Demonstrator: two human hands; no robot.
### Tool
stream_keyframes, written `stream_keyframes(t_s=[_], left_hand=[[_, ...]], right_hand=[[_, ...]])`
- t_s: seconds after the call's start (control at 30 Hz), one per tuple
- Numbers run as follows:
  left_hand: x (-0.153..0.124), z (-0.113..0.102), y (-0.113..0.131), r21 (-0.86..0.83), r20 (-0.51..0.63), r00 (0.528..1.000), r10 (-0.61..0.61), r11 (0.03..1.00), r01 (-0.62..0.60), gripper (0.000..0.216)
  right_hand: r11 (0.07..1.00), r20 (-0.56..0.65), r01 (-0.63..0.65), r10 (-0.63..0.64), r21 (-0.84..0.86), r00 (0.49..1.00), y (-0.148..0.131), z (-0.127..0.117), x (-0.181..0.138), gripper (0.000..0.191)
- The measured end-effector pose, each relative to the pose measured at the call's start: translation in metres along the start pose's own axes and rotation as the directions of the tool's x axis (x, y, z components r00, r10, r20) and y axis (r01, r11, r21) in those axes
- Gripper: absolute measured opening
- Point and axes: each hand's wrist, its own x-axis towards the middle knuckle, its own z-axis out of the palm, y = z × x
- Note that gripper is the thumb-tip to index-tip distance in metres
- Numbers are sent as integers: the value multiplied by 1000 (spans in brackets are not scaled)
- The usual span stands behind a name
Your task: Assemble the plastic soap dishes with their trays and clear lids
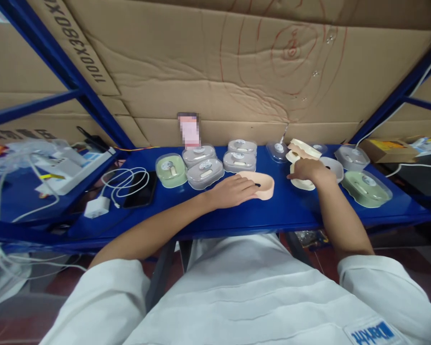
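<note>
A peach oval container (268, 186), open at the top with a small dark spot inside, rests on the blue table. My left hand (235, 190) lies over its left side, fingers closed on the rim. Farther right, my right hand (311, 171) reaches down among cream-coloured shaped pieces, its fingers curled against the lower cream piece (303, 184). Above that hand lies another stack of cream pieces (304, 149). Partly behind my right wrist sits a pale grey open container (334, 167). The undersides of both hands are hidden.
Lidded grey boxes (205, 173) and a green lidded box (171, 170) stand left of centre. Another green box (367, 188) is at right. A phone (189, 130) leans at the back. A white charger with cable (96, 207) lies beside a dark phone (141, 190). Blue posts frame the table (215, 223).
</note>
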Motion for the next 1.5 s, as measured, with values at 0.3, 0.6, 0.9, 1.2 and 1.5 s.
stream_keyframes(t_s=[0.3, 0.6, 0.9, 1.2, 1.5], left_hand=[[-8, -11, -15, 28, -155, 947, -282, 957, 289, 38], [-2, -2, -13, 63, -8, 940, -340, 938, 340, 48], [6, -13, 8, 93, 105, 930, -351, 935, 342, 40], [-7, -25, -23, -127, 295, 941, -168, 969, 212, 39], [-9, -60, -29, -127, 482, 827, -289, 911, 392, 35]], right_hand=[[607, -119, 723, -733, 329, 670, -54, 12, -30, 20], [395, -370, 878, -799, 271, 474, -100, 31, -37, 25], [529, -699, 835, -539, 153, 469, -73, 1, -43, 37], [474, -465, 880, -771, 39, 436, -94, 33, -25, 44], [442, -481, 897, -787, -3, 386, -100, 32, -31, 44]])
